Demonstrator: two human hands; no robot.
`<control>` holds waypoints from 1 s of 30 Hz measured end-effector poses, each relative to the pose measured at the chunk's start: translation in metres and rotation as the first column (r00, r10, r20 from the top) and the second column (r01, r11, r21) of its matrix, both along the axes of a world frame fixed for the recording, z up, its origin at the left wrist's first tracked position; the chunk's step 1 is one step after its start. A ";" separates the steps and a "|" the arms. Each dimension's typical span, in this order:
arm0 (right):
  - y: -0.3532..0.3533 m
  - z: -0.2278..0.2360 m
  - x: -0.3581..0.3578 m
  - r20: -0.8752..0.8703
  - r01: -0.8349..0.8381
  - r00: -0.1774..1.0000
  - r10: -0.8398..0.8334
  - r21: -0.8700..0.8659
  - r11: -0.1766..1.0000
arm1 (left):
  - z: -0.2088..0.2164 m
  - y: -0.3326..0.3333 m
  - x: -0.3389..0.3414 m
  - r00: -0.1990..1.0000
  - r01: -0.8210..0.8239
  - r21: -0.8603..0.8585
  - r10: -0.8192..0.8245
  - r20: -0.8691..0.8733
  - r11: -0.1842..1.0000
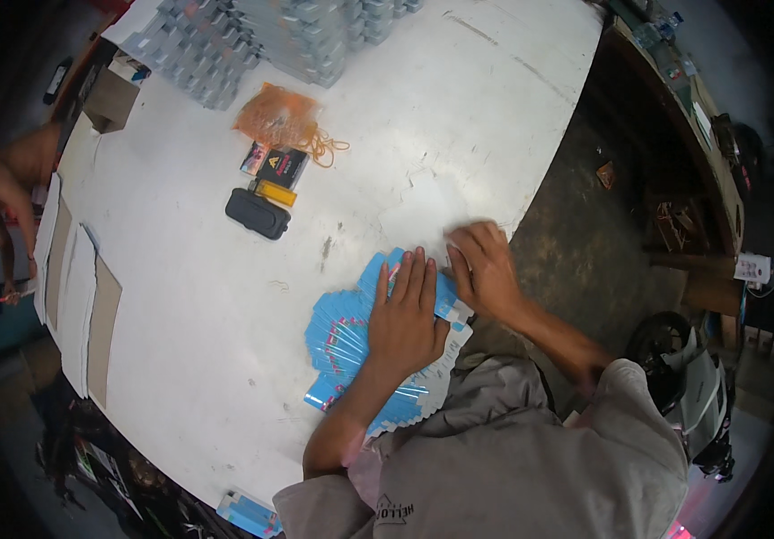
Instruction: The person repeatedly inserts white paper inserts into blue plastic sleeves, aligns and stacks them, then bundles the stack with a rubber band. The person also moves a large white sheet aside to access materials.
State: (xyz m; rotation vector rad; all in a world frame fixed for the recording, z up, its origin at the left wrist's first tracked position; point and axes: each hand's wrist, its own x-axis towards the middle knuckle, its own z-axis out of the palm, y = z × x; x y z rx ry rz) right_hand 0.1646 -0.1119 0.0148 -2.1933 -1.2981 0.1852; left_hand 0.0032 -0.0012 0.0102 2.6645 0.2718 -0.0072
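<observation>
A fan of flat blue carton blanks (338,337) with pink print and white edges lies overlapped at the table's near edge. My left hand (408,314) rests palm down across it, fingers stretched out. Just right of that, my right hand (486,269) has its fingers curled together at the corner of a flat white piece (425,211), which looks like a blank with its plain side up. The white piece is slightly blurred and blends into the tabletop. Exactly how the right fingertips grip it is hard to see.
On the white table (198,296) lie a black case (258,214), a yellow lighter (276,193), a dark small box (281,165) and an orange bag of rubber bands (275,115). Grey stacks (288,36) stand at the back. Another person's hand (5,193) shows at far left.
</observation>
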 end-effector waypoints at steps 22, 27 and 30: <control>0.050 -0.013 -0.023 0.349 0.136 0.920 -0.180 0.146 0.980 | -0.009 -0.006 -0.001 0.992 -0.092 -0.096 0.100 0.080 0.991; 0.057 -0.007 -0.028 0.241 0.043 0.967 -0.080 0.155 0.987 | -0.012 -0.005 0.000 0.989 -0.099 -0.075 0.106 0.100 0.992; 0.058 -0.027 -0.009 0.072 0.010 0.997 -0.009 -0.015 1.000 | -0.012 -0.006 0.002 0.994 -0.089 -0.049 0.092 0.057 0.995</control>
